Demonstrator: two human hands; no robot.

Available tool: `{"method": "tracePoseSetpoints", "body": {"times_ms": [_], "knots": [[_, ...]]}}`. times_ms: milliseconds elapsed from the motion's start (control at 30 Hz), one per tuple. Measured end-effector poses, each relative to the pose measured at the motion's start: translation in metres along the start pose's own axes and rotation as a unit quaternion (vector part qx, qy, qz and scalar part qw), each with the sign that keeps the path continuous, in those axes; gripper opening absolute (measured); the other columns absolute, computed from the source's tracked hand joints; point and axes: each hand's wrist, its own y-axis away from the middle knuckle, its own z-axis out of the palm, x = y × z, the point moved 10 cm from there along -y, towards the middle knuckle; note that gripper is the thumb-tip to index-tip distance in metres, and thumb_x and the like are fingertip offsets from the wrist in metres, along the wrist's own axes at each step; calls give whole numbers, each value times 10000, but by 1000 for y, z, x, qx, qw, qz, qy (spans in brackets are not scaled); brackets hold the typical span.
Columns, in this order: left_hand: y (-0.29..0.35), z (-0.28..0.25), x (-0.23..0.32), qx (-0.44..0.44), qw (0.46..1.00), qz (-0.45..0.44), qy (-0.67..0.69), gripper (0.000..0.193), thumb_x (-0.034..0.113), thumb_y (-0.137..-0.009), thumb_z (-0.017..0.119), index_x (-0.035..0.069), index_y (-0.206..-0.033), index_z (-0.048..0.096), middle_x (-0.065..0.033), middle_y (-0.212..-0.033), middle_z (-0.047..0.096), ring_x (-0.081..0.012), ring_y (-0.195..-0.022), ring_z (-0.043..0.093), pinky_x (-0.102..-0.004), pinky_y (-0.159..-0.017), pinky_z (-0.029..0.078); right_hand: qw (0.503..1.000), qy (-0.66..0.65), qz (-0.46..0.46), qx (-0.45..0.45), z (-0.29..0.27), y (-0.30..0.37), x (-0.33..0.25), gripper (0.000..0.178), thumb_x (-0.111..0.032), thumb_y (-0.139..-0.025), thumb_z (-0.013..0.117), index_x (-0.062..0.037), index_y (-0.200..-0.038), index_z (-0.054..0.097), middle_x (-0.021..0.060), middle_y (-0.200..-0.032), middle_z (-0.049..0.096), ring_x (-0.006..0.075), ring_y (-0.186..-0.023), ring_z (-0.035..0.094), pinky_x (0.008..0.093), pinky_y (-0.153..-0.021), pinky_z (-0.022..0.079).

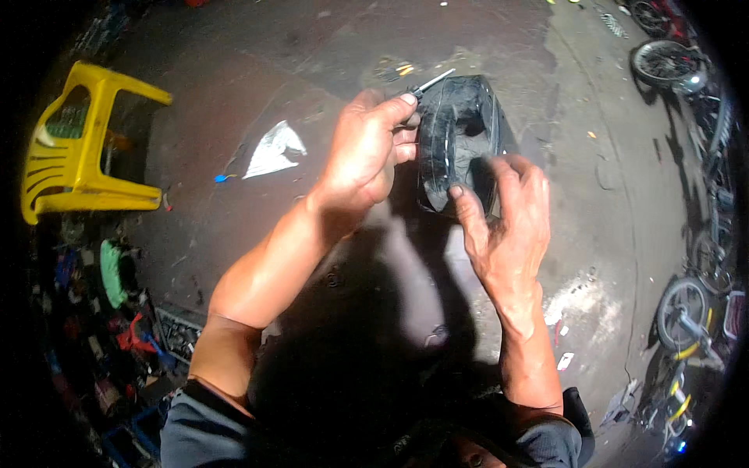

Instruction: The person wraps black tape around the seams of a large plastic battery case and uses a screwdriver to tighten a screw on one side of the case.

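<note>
Plainly, the left hand (367, 144) was closed round a screwdriver (435, 82), thumb pressed along its dark handle, the bare shaft slanting up and right past the far left corner of a hollow black part (437, 156). That part was held up above the floor (312, 47), roughly midway between the floor's left and right edges. Whether the left fingertips also touched its side wall, I could not tell. The right hand (515, 210) grasped the part at its near right corner, thumb laid on the near rim, the other fingers partly hidden at the right wall. Toward the floor's left edge was a yellow plastic chair (91, 144); between it and the left hand lay a white scrap (273, 150), with a small blue piece (221, 179) just beside its near left corner. Mixed objects, among them a green piece (113, 273), crowded the near left corner; spoked wheels (680, 313) lined the right edge
</note>
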Motion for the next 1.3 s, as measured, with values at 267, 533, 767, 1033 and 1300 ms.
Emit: {"method": "tracePoseSetpoints", "body": {"times_ms": [267, 533, 767, 1033, 1300], "knots": [[15, 89, -10, -93, 993, 74, 18, 274, 94, -906, 570, -64, -1103, 463, -138, -959, 559, -193, -797, 590, -290, -595, 511, 879, -327, 279, -205, -28, -4, 64, 451, -179, -828, 682, 83, -1176, 563, 144, -984, 663, 184, -907, 630, 326, -818, 500], [14, 135, -32, -183, 981, 35, 58, 371, 128, -887, 596, -75, -1145, 424, -152, -981, 560, -224, -856, 618, -318, -673, 539, 843, -370, 314, -233, -40, -19, 111, 449, -183, -804, 684, 63, -1167, 586, 138, -1016, 662, 183, -873, 613, 300, -790, 472], [-6, 29, -38, 26, 977, 184, -109, 378, 196, -889, 614, -27, -1153, 462, -175, -973, 590, -264, -772, 651, -367, -669, 536, 799, -434, 349, -225, -31, -13, 127, 467, -213, -771, 702, 61, -1136, 604, 140, -977, 671, 199, -862, 625, 299, -801, 475], [-19, -161, -141, 70, 597, 202, -773, 440, 237, -821, 648, 32, -1192, 531, -219, -1036, 623, -358, -919, 611, -438, -818, 472, 786, -446, 351, -246, -23, -18, 113, 453, -226, -772, 700, 58, -1114, 616, 143, -958, 674, 219, -854, 634, 326, -824, 478], [16, 72, -39, -172, 960, 8, -219, 490, 425, -866, 663, -60, -927, 628, -80, -700, 598, -143, -618, 564, -273, -575, 463, 796, -419, 357, -252, -12, -19, 98, 473, -217, -793, 728, 67, -1150, 604, 157, -1001, 674, 219, -919, 633, 329, -865, 478]]}}
